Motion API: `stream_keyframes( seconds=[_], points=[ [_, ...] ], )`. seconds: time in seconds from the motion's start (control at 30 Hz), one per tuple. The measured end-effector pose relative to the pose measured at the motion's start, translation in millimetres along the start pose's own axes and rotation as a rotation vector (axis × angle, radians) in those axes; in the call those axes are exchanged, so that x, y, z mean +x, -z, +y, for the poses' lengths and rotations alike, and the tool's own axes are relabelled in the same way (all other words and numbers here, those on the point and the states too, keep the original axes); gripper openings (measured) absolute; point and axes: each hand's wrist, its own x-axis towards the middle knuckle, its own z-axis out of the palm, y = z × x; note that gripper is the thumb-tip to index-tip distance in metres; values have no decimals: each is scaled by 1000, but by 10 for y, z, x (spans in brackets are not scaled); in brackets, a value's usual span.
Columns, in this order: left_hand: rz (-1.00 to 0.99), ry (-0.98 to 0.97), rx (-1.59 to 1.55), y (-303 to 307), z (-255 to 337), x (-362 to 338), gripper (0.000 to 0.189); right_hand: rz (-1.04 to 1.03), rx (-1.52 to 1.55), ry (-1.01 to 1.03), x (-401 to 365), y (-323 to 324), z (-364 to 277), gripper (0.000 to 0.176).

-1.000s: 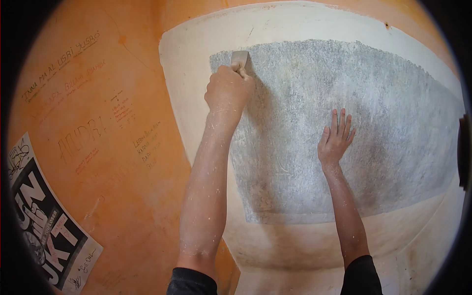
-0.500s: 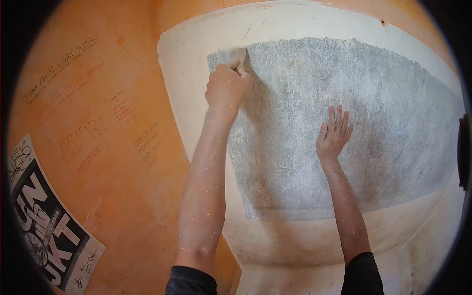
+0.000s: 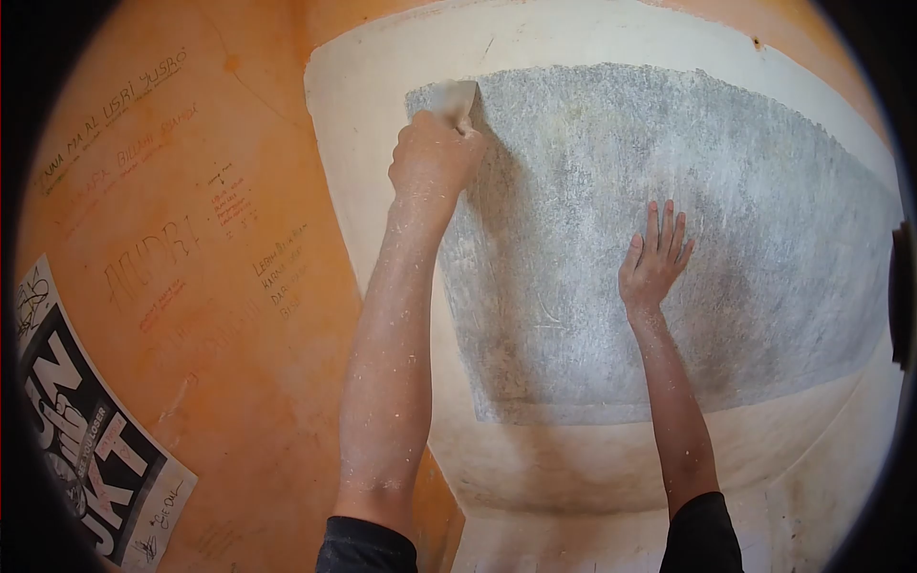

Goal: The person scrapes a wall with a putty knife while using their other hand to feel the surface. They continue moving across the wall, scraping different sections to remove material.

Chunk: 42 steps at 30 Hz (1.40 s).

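My left hand (image 3: 435,156) is closed around a scraper (image 3: 465,99), whose flat blade shows above the knuckles; its handle is hidden in my fist. The blade lies near the upper left corner of a rough grey patch (image 3: 583,172) on the wall, close to the border with the smooth cream paint (image 3: 368,143). Lower and to the right, my right hand (image 3: 652,272) rests on the grey patch with its fingers spread and nothing in it. Pale flecks dot my left forearm.
An orange wall (image 3: 239,372) with handwriting stands on the left. A black-and-white poster (image 3: 95,435) hangs at its lower left. A dark object (image 3: 901,296) juts in at the right edge. Below the grey patch runs a cream ledge (image 3: 573,468).
My left hand and the scraper sit slightly higher and farther left in view. My right hand appears almost unmoved on the grey patch. The whole view has shifted a little.
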Motion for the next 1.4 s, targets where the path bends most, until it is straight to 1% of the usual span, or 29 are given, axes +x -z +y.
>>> stream_keyframes(
  seconds=[0.13,0.2,0.23,0.3,0.33,0.4,0.43,0.5,0.53,0.6,0.73,0.8,0.83,0.93,1.0,1.13,1.23,1.27,1.33,1.4],
  points=[
    [-33,-19,60,-8,-16,-16,38,-19,-9,-15,-11,-19,18,47],
    [64,-15,29,-60,-2,-77,38,4,1,9,-6,-15,21,48],
    [61,-20,29,-28,-19,-76,38,5,-3,4,-6,-22,7,48],
    [-71,-6,33,58,-64,-120,37,-14,-14,-8,5,-4,19,48],
    [-76,-9,32,-5,-112,-152,37,-15,-19,-11,11,-4,47,48],
    [78,-92,-10,-123,-263,-234,40,-14,-14,2,-15,-8,29,48],
    [80,-96,-7,-163,-282,-172,40,-10,-12,-2,-12,-25,13,48],
    [184,-104,-13,-211,-192,-91,39,4,12,3,-15,-25,34,47],
    [177,-104,-15,-209,-207,-89,39,0,6,2,-16,-33,49,47],
    [40,-47,-34,-115,-233,-187,39,5,3,5,-31,-42,49,47],
    [7,-49,74,-595,-501,-987,42,3,12,6,-38,-17,7,47],
    [10,-6,-28,-777,-545,-1230,43,-11,5,-17,-31,-6,9,48],
    [16,-28,-30,-797,-500,-1169,43,7,-2,-27,-6,-7,20,48],
    [36,-12,-80,-651,-237,-1065,40,-24,-10,-22,-28,10,37,47],
    [-26,12,82,-543,-76,-1022,40,-12,22,-19,-34,-10,36,47],
    [-37,3,106,-773,-249,-1241,40,-15,21,-25,-40,15,54,48],
    [23,-34,125,-662,-14,-1089,39,-21,12,-27,-40,2,30,48],
    [25,-33,125,-631,-1,-1085,39,-18,17,-26,-53,-1,37,47],
    [-38,-4,186,-573,-1,-1089,37,-14,28,-21,-27,-13,43,47],
    [-36,16,185,-638,-113,-1183,36,-25,31,-26,-34,9,26,46]
  ],
)
